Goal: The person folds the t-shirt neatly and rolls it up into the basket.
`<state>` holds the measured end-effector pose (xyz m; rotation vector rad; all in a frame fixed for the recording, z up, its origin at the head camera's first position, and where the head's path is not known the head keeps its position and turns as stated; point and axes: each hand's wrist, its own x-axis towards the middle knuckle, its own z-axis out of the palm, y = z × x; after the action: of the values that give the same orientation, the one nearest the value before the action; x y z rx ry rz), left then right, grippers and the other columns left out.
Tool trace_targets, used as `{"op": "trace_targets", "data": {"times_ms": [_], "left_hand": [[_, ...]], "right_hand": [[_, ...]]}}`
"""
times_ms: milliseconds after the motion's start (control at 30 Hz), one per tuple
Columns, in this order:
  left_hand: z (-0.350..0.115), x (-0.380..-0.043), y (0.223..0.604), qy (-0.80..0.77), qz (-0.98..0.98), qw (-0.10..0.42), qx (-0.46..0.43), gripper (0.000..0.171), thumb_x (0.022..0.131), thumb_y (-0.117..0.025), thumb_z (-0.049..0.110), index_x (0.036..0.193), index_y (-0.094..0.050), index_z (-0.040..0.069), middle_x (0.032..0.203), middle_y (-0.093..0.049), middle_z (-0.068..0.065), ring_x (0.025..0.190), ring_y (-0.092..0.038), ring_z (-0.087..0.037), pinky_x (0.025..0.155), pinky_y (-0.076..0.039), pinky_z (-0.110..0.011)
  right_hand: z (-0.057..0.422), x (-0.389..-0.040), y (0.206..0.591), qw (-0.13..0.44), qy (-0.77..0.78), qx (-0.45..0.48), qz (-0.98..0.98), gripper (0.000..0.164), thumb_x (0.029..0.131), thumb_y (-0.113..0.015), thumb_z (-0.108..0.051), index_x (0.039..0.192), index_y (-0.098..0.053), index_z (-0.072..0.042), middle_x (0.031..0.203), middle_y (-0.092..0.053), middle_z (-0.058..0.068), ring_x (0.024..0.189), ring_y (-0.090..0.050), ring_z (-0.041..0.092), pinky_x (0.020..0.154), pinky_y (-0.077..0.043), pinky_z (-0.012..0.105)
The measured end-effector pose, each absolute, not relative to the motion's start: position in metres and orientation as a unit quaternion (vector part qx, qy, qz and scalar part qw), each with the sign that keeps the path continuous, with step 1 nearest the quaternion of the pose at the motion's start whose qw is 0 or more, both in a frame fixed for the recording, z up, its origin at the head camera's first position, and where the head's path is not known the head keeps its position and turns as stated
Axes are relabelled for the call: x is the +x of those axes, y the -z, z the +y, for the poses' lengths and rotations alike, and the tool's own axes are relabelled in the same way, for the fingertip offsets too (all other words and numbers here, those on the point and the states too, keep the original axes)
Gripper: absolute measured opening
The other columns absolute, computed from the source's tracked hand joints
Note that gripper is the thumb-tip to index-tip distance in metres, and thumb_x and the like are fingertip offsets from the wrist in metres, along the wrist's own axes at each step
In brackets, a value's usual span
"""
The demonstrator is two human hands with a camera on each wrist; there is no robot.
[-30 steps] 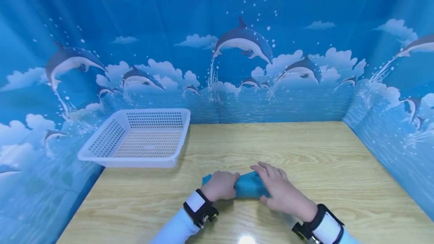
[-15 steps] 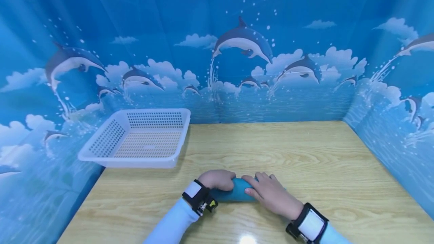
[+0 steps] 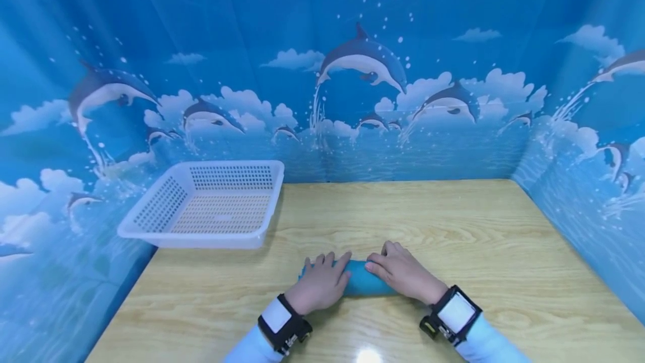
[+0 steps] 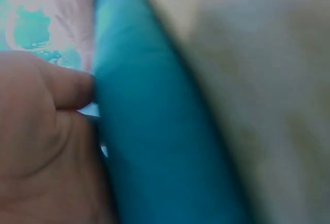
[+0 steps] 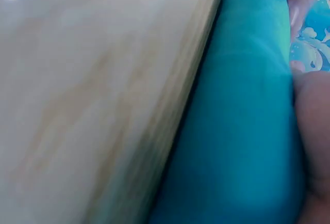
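A teal rolled-up cloth (image 3: 368,280) lies crosswise on the table in the head view; both wrist views show its smooth side up close. My left hand (image 3: 318,287) rests over its left part with the fingers spread and fairly straight. On the right part, my right hand (image 3: 405,276) grips the roll, fingers bent over its far side and the thumb on top. In the left wrist view the left palm (image 4: 36,146) stands beside the cloth (image 4: 154,131). Part of the right hand (image 5: 314,115) borders the cloth in the right wrist view. Both hands cover the roll's ends.
A white perforated plastic basket (image 3: 216,241) with nothing in it stands at the table's back left. The wood-grain table (image 3: 453,217) is walled at the back and sides by a blue curtain (image 3: 282,15) printed with dolphins.
My left hand has gone from bent fingers on the roll to spread fingers over it. The right hand has moved slightly left and now bends its fingers over the cloth.
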<state>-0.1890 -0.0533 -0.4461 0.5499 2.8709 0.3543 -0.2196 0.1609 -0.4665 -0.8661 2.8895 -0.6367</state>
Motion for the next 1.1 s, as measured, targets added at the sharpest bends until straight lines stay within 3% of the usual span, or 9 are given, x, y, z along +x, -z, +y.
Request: {"op": "trace_targets", "data": {"times_ms": [100,200,333,533,667,767,867,1000,1100], "left_hand": [[-0.059,-0.187,0.452,-0.136,0.967,0.125,0.178,0.06,0.099,-0.028,0.054,0.152,-0.02,0.026,0.153,-0.025,-0.021,0.139,-0.024,-0.047,0.106,-0.019,-0.07],[-0.062,-0.186,0.458,-0.139,0.964,0.131,0.186,0.068,0.096,-0.03,0.061,0.153,-0.014,0.027,0.155,-0.018,-0.022,0.14,-0.019,-0.049,0.105,-0.018,-0.071],[-0.063,-0.187,0.461,-0.144,0.961,0.129,0.197,0.071,0.094,-0.032,0.062,0.153,-0.011,0.028,0.156,-0.016,-0.022,0.14,-0.017,-0.049,0.105,-0.018,-0.071],[-0.073,-0.187,0.463,-0.185,0.949,0.137,0.216,0.07,0.095,-0.032,0.06,0.153,-0.013,0.026,0.156,-0.016,-0.021,0.141,-0.017,-0.046,0.108,-0.017,-0.067],[-0.092,-0.191,0.459,-0.238,0.934,0.144,0.222,0.07,0.097,-0.031,0.059,0.153,-0.016,0.02,0.156,-0.015,-0.023,0.142,-0.016,-0.045,0.112,-0.016,-0.062],[-0.11,-0.196,0.454,-0.274,0.928,0.149,0.206,0.072,0.096,-0.038,0.056,0.152,-0.022,0.013,0.153,-0.022,-0.024,0.141,-0.02,-0.043,0.111,-0.023,-0.06],[-0.124,-0.203,0.449,-0.288,0.926,0.159,0.187,0.073,0.092,-0.051,0.054,0.146,-0.034,0.007,0.146,-0.035,-0.022,0.136,-0.032,-0.039,0.106,-0.033,-0.056],[-0.131,-0.208,0.446,-0.291,0.922,0.171,0.189,0.066,0.085,-0.064,0.05,0.128,-0.055,0.001,0.121,-0.053,-0.015,0.112,-0.051,-0.03,0.09,-0.046,-0.046],[-0.131,-0.209,0.446,-0.287,0.921,0.168,0.203,0.057,0.084,-0.068,0.046,0.114,-0.062,-0.001,0.105,-0.056,-0.009,0.095,-0.052,-0.022,0.077,-0.047,-0.038]], "right_hand": [[0.16,-0.225,0.466,0.052,0.212,-0.264,0.939,0.042,0.1,-0.037,-0.047,0.109,-0.065,-0.016,0.087,-0.055,-0.004,0.077,-0.051,0.014,0.065,-0.041,0.029],[0.158,-0.229,0.467,0.088,0.224,-0.239,0.941,0.048,0.1,-0.035,-0.048,0.111,-0.065,-0.012,0.099,-0.066,0.003,0.093,-0.063,0.022,0.08,-0.05,0.042],[0.159,-0.231,0.469,0.108,0.24,-0.214,0.941,0.054,0.099,-0.035,-0.052,0.118,-0.064,-0.011,0.111,-0.067,0.006,0.106,-0.062,0.027,0.091,-0.048,0.048],[0.186,-0.233,0.463,0.135,0.318,-0.209,0.915,0.046,0.095,-0.044,-0.054,0.11,-0.063,-0.014,0.101,-0.058,0.003,0.087,-0.055,0.017,0.071,-0.046,0.035],[0.218,-0.234,0.454,0.184,0.374,-0.193,0.888,0.049,0.094,-0.053,-0.047,0.124,-0.055,-0.009,0.118,-0.055,0.009,0.105,-0.055,0.024,0.084,-0.047,0.041],[0.238,-0.232,0.45,0.231,0.406,-0.196,0.862,0.058,0.093,-0.058,-0.04,0.136,-0.045,-0.002,0.133,-0.05,0.017,0.121,-0.047,0.036,0.095,-0.043,0.05],[0.249,-0.229,0.451,0.271,0.43,-0.217,0.833,0.062,0.092,-0.061,-0.032,0.141,-0.039,-0.001,0.14,-0.045,0.02,0.126,-0.042,0.04,0.097,-0.041,0.051],[0.249,-0.227,0.455,0.298,0.451,-0.235,0.808,0.062,0.089,-0.066,-0.026,0.141,-0.041,-0.005,0.14,-0.044,0.021,0.122,-0.045,0.037,0.092,-0.043,0.047],[0.244,-0.228,0.456,0.292,0.452,-0.236,0.809,0.059,0.087,-0.068,-0.025,0.137,-0.046,-0.005,0.135,-0.048,0.02,0.119,-0.048,0.034,0.089,-0.044,0.045]]}}
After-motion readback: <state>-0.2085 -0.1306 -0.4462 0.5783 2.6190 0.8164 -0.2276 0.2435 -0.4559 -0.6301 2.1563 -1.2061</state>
